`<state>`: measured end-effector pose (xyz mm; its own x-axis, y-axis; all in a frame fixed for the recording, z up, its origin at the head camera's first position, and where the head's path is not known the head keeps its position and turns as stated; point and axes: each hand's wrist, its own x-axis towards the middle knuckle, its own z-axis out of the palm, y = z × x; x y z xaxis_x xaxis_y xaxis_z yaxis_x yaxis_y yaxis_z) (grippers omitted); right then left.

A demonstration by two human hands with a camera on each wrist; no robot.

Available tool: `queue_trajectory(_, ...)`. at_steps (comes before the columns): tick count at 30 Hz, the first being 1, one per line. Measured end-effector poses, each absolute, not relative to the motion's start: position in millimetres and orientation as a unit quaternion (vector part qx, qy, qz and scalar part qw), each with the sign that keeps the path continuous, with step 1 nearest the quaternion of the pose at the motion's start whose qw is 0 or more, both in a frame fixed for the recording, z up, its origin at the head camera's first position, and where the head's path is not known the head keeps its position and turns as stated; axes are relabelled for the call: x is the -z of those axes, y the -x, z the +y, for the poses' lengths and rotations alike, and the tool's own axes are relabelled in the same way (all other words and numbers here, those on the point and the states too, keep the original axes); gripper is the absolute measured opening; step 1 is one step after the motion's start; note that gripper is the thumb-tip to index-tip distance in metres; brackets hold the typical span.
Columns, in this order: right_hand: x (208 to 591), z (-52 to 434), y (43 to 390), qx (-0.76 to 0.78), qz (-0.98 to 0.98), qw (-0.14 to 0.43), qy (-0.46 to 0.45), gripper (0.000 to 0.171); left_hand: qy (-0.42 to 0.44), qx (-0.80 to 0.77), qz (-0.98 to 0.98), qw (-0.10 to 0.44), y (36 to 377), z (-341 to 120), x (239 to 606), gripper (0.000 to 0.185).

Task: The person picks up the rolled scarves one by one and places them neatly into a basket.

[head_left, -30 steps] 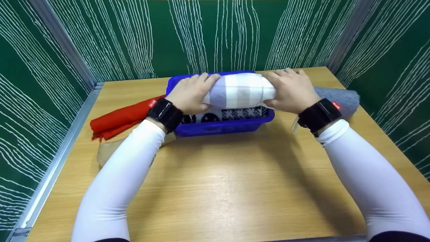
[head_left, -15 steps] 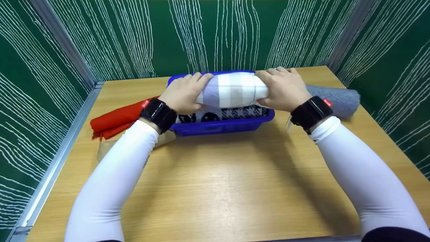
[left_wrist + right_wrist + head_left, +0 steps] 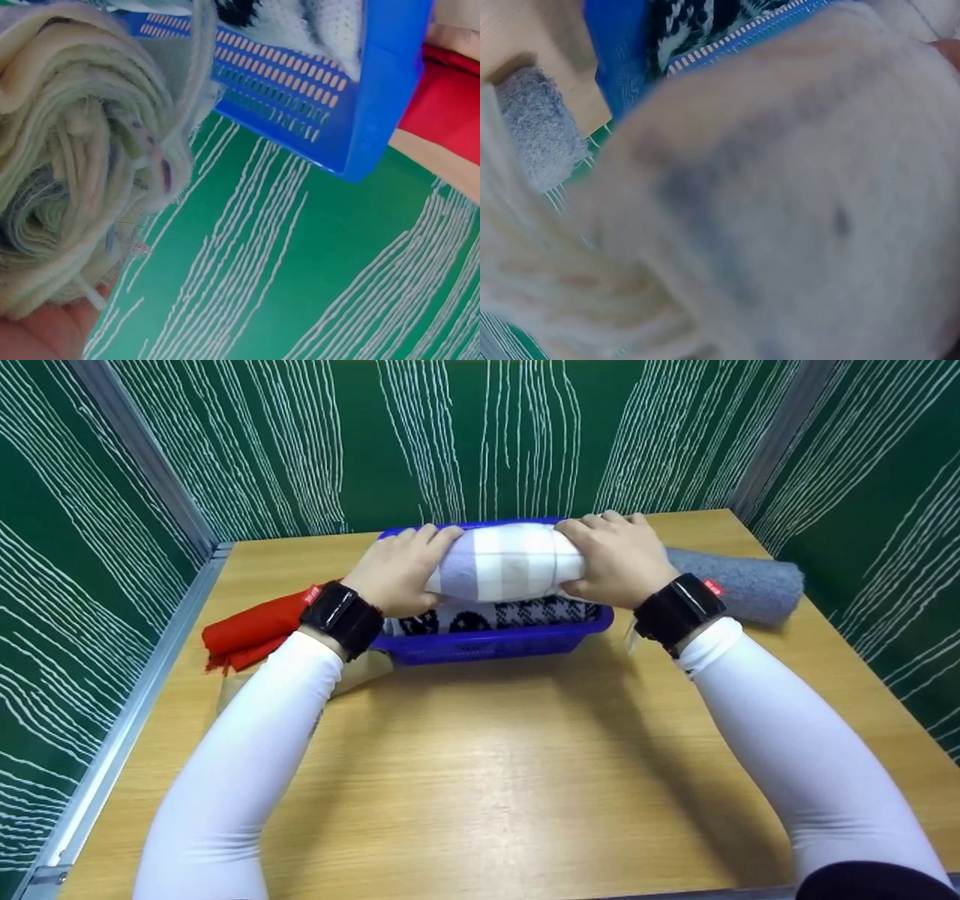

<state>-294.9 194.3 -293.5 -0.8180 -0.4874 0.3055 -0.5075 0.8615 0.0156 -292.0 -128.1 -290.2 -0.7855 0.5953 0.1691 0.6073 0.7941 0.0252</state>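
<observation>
A rolled scarf [image 3: 510,562] in white, beige and lavender checks is held level over the blue basket [image 3: 487,645]. My left hand [image 3: 394,574] grips its left end and my right hand [image 3: 619,559] its right end, thumbs toward me. In the left wrist view the spiral end of the rolled scarf [image 3: 90,172] shows, with part of the left hand [image 3: 45,330] below it. The right wrist view is filled by the blurred scarf [image 3: 802,195] and its hanging fringe [image 3: 555,277]. Inside the basket lies a black-and-white patterned cloth [image 3: 536,615], partly hidden by the roll.
Left of the basket lies a rolled red scarf [image 3: 255,630], with a beige cloth [image 3: 364,671] in front of it, partly behind my left arm. A rolled grey scarf [image 3: 750,589] lies to the right. Green walls with white lines [image 3: 517,442] enclose the wooden table [image 3: 487,780].
Both hands have shifted left together with the rolled scarf, more of the grey roll now showing on the right. The basket and the other cloths have stayed put.
</observation>
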Motion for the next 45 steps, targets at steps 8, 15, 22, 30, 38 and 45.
queue_trajectory(8,295,188,299,-0.033,-0.951,0.157,-0.266,0.07,0.31,0.04,-0.947,0.073,293,-135,290,0.09)
queue_trajectory(15,296,184,302,-0.028,-0.948,0.161,-0.271,0.07,0.304,0.039,-0.949,0.069,293,-139,289,0.089)
queue_trajectory(22,291,181,305,-0.028,-0.951,0.149,-0.269,0.072,0.305,0.046,-0.948,0.075,296,-142,286,0.087)
queue_trajectory(30,284,179,311,-0.031,-0.952,0.138,-0.27,0.072,0.302,0.046,-0.949,0.08,301,-142,282,0.087)
queue_trajectory(38,276,176,320,-0.028,-0.957,0.117,-0.263,0.073,0.295,0.048,-0.95,0.087,307,-142,277,0.086)
queue_trajectory(45,273,171,327,-0.021,-0.958,0.118,-0.262,0.07,0.279,0.046,-0.955,0.09,313,-144,275,0.084)
